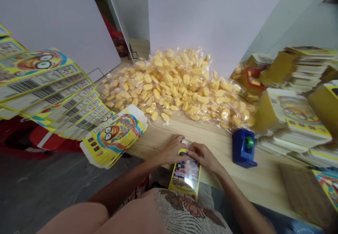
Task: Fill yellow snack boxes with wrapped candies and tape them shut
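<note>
A printed cardboard box (186, 176), yellow with a dark picture panel and a glossy glare, lies against my body at the table's front edge. My left hand (173, 151) grips its far end from the left, fingers curled around the corner. From the other side my right hand (203, 156) pinches at the same end, where white and yellow flaps show between the hands. The fingertips partly cover those flaps. Beyond my hands lies a large heap of clear bags holding yellow oval pieces (171, 82).
Flat yellow cartons (113, 135) are fanned out at the left, overhanging the table edge. A blue tape dispenser (243, 147) with green inside stands to the right. Past it are stacked yellow boxes (298, 112) and a red basket (255, 77). White panels (211, 19) rise behind the heap.
</note>
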Demonstrator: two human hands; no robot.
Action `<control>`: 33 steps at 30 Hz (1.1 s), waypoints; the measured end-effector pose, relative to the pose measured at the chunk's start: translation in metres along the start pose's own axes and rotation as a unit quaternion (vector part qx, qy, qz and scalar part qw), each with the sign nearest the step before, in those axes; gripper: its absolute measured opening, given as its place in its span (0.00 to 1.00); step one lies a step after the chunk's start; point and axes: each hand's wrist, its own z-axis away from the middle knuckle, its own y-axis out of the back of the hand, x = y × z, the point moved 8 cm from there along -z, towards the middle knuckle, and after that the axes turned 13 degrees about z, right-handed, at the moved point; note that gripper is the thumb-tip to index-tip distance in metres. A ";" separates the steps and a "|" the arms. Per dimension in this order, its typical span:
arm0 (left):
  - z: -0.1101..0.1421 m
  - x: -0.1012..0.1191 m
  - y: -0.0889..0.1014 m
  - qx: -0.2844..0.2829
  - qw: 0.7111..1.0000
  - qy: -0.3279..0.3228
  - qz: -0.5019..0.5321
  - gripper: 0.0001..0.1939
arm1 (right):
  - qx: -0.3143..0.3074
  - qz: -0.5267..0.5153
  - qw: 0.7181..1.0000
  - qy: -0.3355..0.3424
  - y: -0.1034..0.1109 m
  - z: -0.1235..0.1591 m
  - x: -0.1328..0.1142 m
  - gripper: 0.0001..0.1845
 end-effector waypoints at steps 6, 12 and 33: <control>0.030 -0.013 -0.011 0.092 0.905 0.066 0.410 0.30 | 0.083 0.085 0.992 0.041 0.023 0.020 -0.034 0.12; 0.035 0.004 -0.007 0.119 0.862 0.017 0.493 0.30 | 0.164 0.143 0.973 0.072 0.026 0.034 -0.064 0.18; 0.084 -0.007 -0.051 0.120 0.889 0.028 0.441 0.22 | 0.371 -0.128 0.904 -0.168 -0.010 0.134 -0.013 0.19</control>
